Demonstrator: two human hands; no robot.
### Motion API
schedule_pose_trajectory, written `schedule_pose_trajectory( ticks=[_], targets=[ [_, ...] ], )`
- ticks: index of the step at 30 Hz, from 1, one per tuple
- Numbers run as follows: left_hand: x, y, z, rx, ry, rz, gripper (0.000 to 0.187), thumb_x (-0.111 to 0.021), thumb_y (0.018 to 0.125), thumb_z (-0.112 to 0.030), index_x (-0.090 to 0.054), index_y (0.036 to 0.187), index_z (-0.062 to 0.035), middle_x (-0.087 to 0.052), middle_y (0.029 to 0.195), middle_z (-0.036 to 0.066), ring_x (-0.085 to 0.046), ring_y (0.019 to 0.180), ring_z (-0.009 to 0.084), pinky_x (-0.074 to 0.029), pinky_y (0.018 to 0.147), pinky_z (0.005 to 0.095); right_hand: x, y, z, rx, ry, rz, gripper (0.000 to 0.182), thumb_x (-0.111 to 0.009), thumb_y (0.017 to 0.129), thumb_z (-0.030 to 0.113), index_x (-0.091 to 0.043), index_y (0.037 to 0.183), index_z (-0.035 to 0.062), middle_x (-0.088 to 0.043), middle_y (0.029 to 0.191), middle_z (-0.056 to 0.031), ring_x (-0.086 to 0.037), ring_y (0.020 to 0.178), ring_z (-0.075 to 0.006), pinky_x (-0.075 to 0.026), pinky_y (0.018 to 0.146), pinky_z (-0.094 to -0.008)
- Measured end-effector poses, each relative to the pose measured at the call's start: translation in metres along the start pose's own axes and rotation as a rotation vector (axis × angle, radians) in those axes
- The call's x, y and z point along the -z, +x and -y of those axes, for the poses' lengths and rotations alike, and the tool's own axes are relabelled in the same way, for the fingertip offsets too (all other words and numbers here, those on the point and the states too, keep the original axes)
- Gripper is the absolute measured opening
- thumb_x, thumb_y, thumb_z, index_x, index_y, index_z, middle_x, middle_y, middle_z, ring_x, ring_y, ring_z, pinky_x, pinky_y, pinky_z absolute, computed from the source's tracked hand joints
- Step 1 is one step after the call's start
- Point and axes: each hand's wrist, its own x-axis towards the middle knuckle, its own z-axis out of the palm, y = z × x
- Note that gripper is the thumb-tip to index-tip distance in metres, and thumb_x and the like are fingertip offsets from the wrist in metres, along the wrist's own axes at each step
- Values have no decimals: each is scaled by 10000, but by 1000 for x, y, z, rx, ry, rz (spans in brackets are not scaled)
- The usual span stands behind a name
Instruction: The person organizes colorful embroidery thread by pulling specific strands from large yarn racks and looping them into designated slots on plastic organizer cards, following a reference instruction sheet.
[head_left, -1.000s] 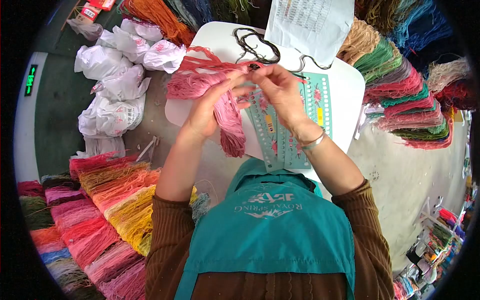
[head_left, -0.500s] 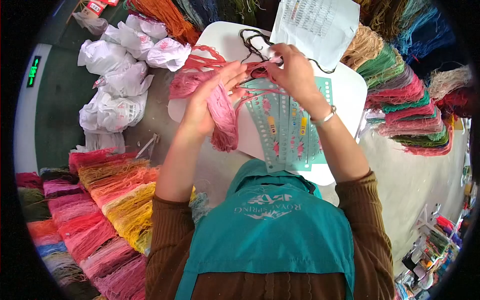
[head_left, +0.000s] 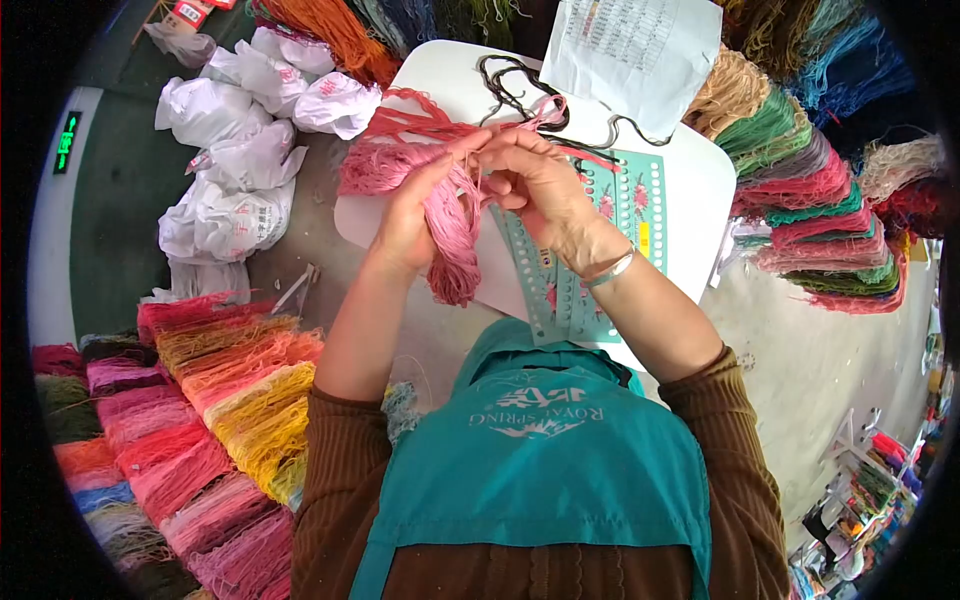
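Observation:
A pink skein of thread (head_left: 453, 235) hangs over my left hand (head_left: 408, 215), between thumb and palm, its loop end dangling below. More pink and coral thread (head_left: 385, 165) spreads from that hand over the table's left edge. My right hand (head_left: 545, 195) meets the left fingertips, its fingers curled and pinching at strands of the skein. Under the right hand lie green thread cards (head_left: 640, 200) with punched holes along their edges and printed flowers. Dark thread (head_left: 515, 85) lies loosely behind the hands, with a few pink strands across it.
The white table (head_left: 700, 200) also bears a printed paper sheet (head_left: 635, 60). Hanks of coloured thread (head_left: 820, 190) hang at the right, and more hanks (head_left: 220, 400) lie at the lower left. White plastic bags (head_left: 235, 150) are piled at the left.
My right hand has moved left and toward me, from above the cards to the left fingertips. Coral and pink strands now lie across the dark thread. The left hand stays nearly in place with the skein.

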Motion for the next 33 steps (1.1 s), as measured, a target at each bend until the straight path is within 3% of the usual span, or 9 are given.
schedule_pose_trajectory(
  ticks=[15,18,21,26,28,29,30,31,33],
  targets=[
    [-13,3,2,-43,50,-70,505,-421,947,-263,-443,1341,51,-456,1385,138,-472,1222,222,-364,1028,350,-4,0,-10,90,-412,-16,87,-657,866,127,-660,912,53,-610,753,19,-445,540,-21,-264,424,-172],
    [-8,1,2,-28,34,-136,500,-424,945,-275,-467,1319,53,-472,1372,129,-444,1254,228,-354,1040,357,-8,-9,-5,140,-188,-39,80,-646,853,61,-661,911,8,-633,786,-1,-549,660,-40,-391,494,-192],
    [4,3,2,-53,66,-76,452,-444,940,-265,-522,1255,50,-525,1311,158,-512,1166,234,-397,989,359,10,-11,11,-81,-125,155,57,-620,861,30,-669,875,4,-653,810,-28,-587,692,-76,-463,595,-211],
    [21,-20,-29,-40,7,-122,278,-471,941,-245,-595,993,-2,-604,858,107,-551,714,194,-460,699,332,0,-41,67,332,-801,243,95,-573,899,51,-659,907,13,-677,898,-62,-628,983,-184,-471,862,-281],
    [44,-31,-60,-62,-222,80,248,-453,956,-223,-586,906,-19,-515,683,37,-481,552,133,-429,568,292,12,-51,94,672,-575,334,148,-546,898,104,-662,869,17,-658,1054,-127,-559,1098,-217,-405,970,-352],
    [56,-36,-82,-62,-354,247,249,-436,967,-209,-575,872,-25,-441,606,-7,-432,492,94,-399,507,265,14,-65,112,500,-93,286,137,-551,884,137,-642,891,34,-647,1085,-151,-502,1188,-261,-325,1055,-408],
    [54,-49,-99,-170,-316,131,251,-430,971,-198,-576,872,-19,-416,585,-18,-399,467,70,-363,481,241,24,-80,135,469,75,354,131,-536,890,152,-610,899,44,-642,1101,-181,-520,1185,-300,-347,1051,-434],
    [54,-62,-115,-278,-276,14,253,-424,975,-187,-576,871,-13,-390,565,-30,-366,442,47,-326,454,217,20,-109,151,522,109,-68,127,-514,908,135,-559,820,55,-643,895,-120,-596,952,-253,-442,898,-368],
    [90,-83,-150,-320,-296,37,239,-441,971,-185,-573,877,-9,-366,546,-34,-359,439,49,-295,446,209,62,-147,198,486,267,198,253,-478,928,100,-403,687,101,-269,610,38,-258,544,-83,-269,509,-234]
  ],
)
